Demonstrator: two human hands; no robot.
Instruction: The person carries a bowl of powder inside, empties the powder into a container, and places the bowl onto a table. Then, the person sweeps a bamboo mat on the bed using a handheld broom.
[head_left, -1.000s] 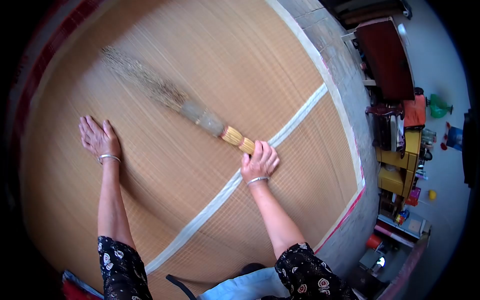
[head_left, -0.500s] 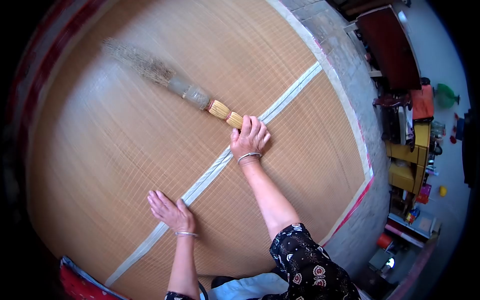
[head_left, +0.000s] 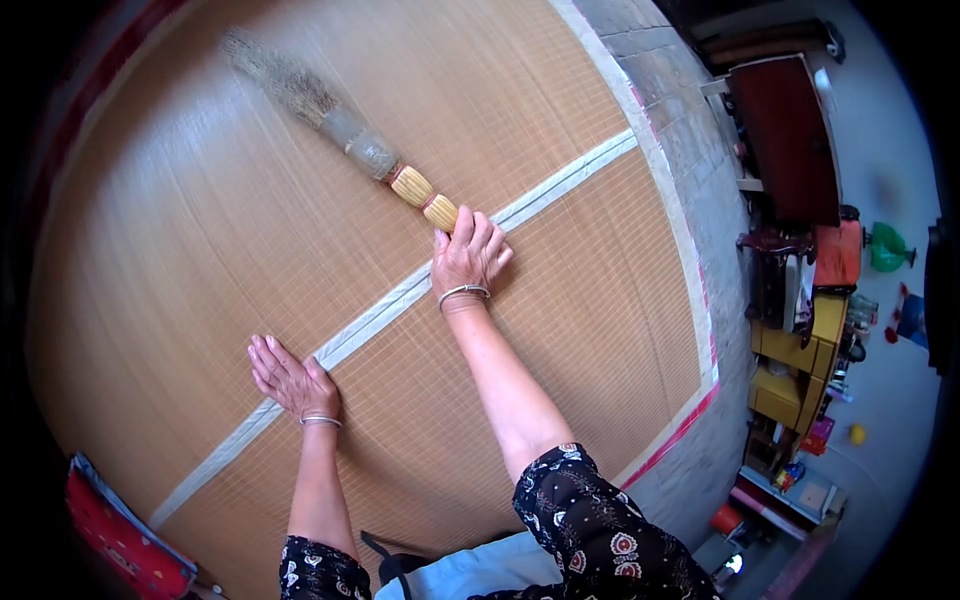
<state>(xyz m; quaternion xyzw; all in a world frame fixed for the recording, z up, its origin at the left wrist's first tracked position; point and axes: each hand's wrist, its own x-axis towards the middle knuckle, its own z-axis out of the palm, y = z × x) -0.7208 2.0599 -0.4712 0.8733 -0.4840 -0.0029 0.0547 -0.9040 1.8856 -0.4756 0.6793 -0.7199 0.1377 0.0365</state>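
A hand broom [head_left: 372, 156] with a ribbed yellow handle, a taped middle and grey-brown bristles stretches toward the upper left. My right hand [head_left: 468, 252] is closed around the handle's lower end, beside the pale seam strip [head_left: 385, 305]. The bristles lie over a tan woven mat [head_left: 560, 300]; whether their tips press on it I cannot tell. My left hand [head_left: 290, 380] rests flat on the mat at the lower left, fingers stretched, its palm by the strip. A bracelet circles each wrist.
The mat's pale, pink-trimmed edge [head_left: 708, 360] curves down the right side, with grey brick [head_left: 690, 130] beyond it. Farther right stand a dark red table [head_left: 785, 140] and a yellow cabinet [head_left: 780, 390]. Red patterned fabric [head_left: 125, 535] lies at the lower left.
The view has shifted, so the mat and furniture sit differently in it. The broom has turned to a somewhat steeper angle in my right hand. My left hand stays flat on the mat.
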